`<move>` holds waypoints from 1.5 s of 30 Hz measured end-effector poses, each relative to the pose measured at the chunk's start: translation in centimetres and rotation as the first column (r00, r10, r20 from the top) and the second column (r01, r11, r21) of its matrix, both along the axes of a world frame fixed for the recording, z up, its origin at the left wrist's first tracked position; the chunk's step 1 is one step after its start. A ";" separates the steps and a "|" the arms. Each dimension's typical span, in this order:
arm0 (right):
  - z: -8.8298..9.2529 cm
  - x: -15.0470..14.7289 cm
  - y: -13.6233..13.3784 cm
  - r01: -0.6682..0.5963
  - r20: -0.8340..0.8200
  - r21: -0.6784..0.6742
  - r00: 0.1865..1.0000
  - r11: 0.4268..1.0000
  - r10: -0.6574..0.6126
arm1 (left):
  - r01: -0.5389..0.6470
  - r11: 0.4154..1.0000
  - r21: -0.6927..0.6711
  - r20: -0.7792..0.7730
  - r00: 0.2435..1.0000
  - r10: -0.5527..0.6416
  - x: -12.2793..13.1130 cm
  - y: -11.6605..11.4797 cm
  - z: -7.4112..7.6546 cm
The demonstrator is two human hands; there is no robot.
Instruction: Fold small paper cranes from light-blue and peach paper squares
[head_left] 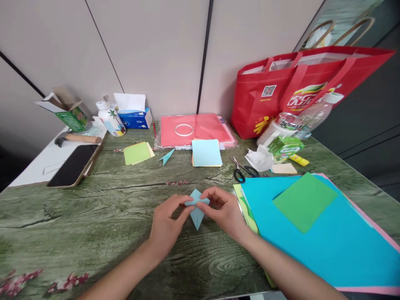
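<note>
In the head view, the folded light-blue paper (196,218) is being pinched from both sides, between thumb and fingers of the left hand (167,216) and the right hand (229,212)! It is being held over the table (118,221), while, rightward, a blue sheet (312,258) is being partly covered by a green sheet (306,202).

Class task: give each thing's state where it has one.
Light blue paper: folded, pinched by left hand and right hand
Blue dart: folded
Scissors: handles spread
Tissue box: open
Green carton: flaps open
Palm-tree bottle: capped
Clear bottle: capped
Red bag: upright, open
White tissue: crumpled
Black screen: unlit
</note>
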State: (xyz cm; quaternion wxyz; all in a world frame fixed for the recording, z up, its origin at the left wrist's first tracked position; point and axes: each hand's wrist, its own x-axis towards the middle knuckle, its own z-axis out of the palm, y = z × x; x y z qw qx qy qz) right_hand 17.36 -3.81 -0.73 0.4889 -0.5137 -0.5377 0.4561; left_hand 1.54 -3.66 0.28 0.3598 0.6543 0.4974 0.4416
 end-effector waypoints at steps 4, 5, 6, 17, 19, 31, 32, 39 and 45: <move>0.0 0.0 -0.1 0.002 0.051 0.057 0.999 0.998 -0.005 | -0.067 0.998 0.004 0.020 0.998 0.067 0.0 0.1 0.1; 0.0 0.0 -0.1 -0.001 0.067 0.082 0.998 0.997 -0.004 | -0.067 0.998 -0.004 0.032 0.997 0.067 0.0 0.2 0.2; 0.0 0.1 0.0 -0.006 0.084 0.111 0.996 0.994 -0.004 | -0.065 0.998 -0.008 0.043 0.997 0.065 0.1 0.2 0.2; 0.2 0.3 0.1 -0.037 0.175 0.298 0.984 0.954 -0.016 | -0.022 0.999 -0.029 0.107 0.994 0.025 0.1 0.4 0.1; 0.4 0.2 0.1 -0.033 0.196 0.318 0.980 0.948 -0.032 | -0.017 0.999 -0.044 0.113 0.993 0.022 0.1 0.3 0.0; 0.6 0.1 -0.3 -0.068 0.292 0.278 0.956 0.958 -0.017 | -0.003 0.948 -0.319 0.217 0.973 0.076 0.4 0.4 0.6; 0.5 0.1 -0.3 -0.057 0.280 0.274 0.960 0.960 -0.023 | -0.001 0.941 -0.340 0.239 0.967 0.088 0.4 0.4 0.6; 0.2 0.1 -0.1 -0.060 0.239 0.225 0.971 0.973 0.005 | 0.015 0.925 -0.380 0.299 0.948 0.107 0.4 0.5 0.8; 0.4 0.1 0.0 -0.091 0.238 0.155 0.970 0.984 0.052 | 0.036 0.892 -0.451 0.348 0.927 0.138 0.6 0.6 0.7</move>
